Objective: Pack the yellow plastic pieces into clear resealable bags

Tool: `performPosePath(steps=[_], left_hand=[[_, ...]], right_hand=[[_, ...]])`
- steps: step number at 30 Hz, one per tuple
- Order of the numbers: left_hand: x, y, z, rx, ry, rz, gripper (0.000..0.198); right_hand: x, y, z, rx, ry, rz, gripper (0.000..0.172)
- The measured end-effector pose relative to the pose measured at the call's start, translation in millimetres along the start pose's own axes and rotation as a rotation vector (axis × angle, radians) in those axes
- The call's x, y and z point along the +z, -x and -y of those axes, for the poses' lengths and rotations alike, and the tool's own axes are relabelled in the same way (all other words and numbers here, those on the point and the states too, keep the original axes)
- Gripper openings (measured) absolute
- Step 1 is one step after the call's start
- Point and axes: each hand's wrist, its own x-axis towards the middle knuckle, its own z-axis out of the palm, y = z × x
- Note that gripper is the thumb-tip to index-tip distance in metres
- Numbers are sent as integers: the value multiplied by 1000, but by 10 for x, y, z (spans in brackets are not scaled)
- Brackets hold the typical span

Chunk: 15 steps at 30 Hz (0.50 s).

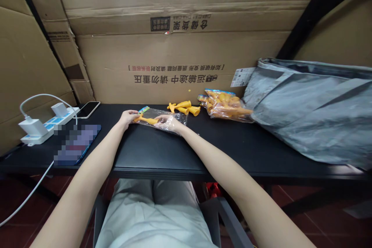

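On the black table (pixel 162 151) lies a clear plastic bag (pixel 174 118) with a yellow plastic toy piece (pixel 145 119) partly inside it. My left hand (pixel 128 117) is closed on the bag's left end, next to the yellow piece. Resting on the bag's right part, my right hand (pixel 171 123) has its fingers curled on the plastic. Several loose yellow pieces (pixel 186 107) lie just behind the bag. A packed bag of yellow pieces (pixel 225 104) sits further right.
A large grey bag (pixel 308 108) covers the table's right side. At the left are a white power strip (pixel 43 126) with chargers, a phone (pixel 88 109) and a dark tablet (pixel 75 143). Cardboard boxes (pixel 180 46) stand behind the table.
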Motion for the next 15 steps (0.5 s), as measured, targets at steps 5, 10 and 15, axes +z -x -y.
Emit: performPosePath(steps=[5,10,15], left_hand=[[-12,10,2,462,-567,-230,24],[146,81,12,689,-671,-33,31],[292,100,53,634,-678,243,39]], right_hand=[[-10,33,46,-27,4,70,37],[-26,52,70,-51,-20,135,36],[-37,18,45,-117,-1,205,36]])
